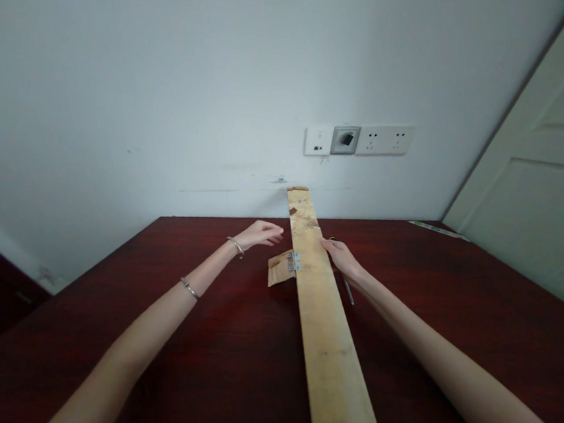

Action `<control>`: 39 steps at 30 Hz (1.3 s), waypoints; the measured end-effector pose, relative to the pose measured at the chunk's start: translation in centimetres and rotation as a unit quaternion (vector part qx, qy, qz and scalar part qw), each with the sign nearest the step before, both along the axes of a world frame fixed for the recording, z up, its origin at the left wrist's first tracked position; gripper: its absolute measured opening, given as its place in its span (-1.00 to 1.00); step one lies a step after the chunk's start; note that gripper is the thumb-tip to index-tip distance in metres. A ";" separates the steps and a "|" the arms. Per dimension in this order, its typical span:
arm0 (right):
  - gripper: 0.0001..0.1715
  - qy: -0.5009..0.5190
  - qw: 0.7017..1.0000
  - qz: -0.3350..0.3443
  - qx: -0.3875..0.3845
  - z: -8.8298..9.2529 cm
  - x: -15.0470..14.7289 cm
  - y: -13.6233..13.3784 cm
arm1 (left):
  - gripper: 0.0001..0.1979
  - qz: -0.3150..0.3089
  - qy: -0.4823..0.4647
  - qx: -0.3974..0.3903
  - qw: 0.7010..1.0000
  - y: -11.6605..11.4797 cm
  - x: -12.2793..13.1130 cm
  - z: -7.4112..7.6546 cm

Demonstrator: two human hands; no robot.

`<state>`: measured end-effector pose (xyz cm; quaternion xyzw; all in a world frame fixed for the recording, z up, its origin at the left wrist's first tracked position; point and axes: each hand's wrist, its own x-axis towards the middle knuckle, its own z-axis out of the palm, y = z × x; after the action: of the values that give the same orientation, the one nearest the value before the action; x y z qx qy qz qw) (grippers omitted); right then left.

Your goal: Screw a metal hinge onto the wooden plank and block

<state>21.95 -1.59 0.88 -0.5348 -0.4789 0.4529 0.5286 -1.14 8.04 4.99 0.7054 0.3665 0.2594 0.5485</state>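
A long pale wooden plank (pixel 324 326) lies lengthwise on the dark red table (pixel 205 350), reaching toward the wall. A small metal hinge (pixel 293 261) joins its left edge to a small wooden piece (pixel 280 267). My left hand (pixel 259 233) hovers just left of the plank above the small piece, fingers stretched out and holding nothing. My right hand (pixel 340 256) rests against the plank's right edge, fingers touching the wood. A thin dark tool (pixel 348 291), possibly a screwdriver, lies on the table under my right wrist.
A white wall stands behind the table with a row of sockets (pixel 359 140). A white door (pixel 542 195) is at the right. A flat object (pixel 436 227) lies at the table's far right corner.
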 end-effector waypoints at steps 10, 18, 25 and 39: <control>-0.69 0.058 0.998 -0.006 -0.025 0.7 -0.5 -0.6 | 0.09 -0.131 0.241 0.234 0.933 -7.7 -3.0 0.9; -0.67 0.047 0.999 -0.004 -0.009 0.7 -0.5 -0.7 | 0.13 -0.133 0.280 0.267 0.912 -8.3 -3.5 -0.4; -0.67 0.037 0.999 -0.001 -0.007 0.8 -0.5 -0.7 | 0.03 -0.106 0.206 0.268 0.935 -7.8 -4.3 -1.2; -0.68 0.045 0.999 0.006 0.014 1.0 -0.7 -0.6 | -0.47 0.007 0.034 0.120 0.992 -4.7 -2.6 -1.6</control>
<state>21.30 -2.15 1.87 -0.5040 -0.4639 0.4728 0.5542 -3.78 3.39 3.43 0.7719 0.3558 0.2812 0.4456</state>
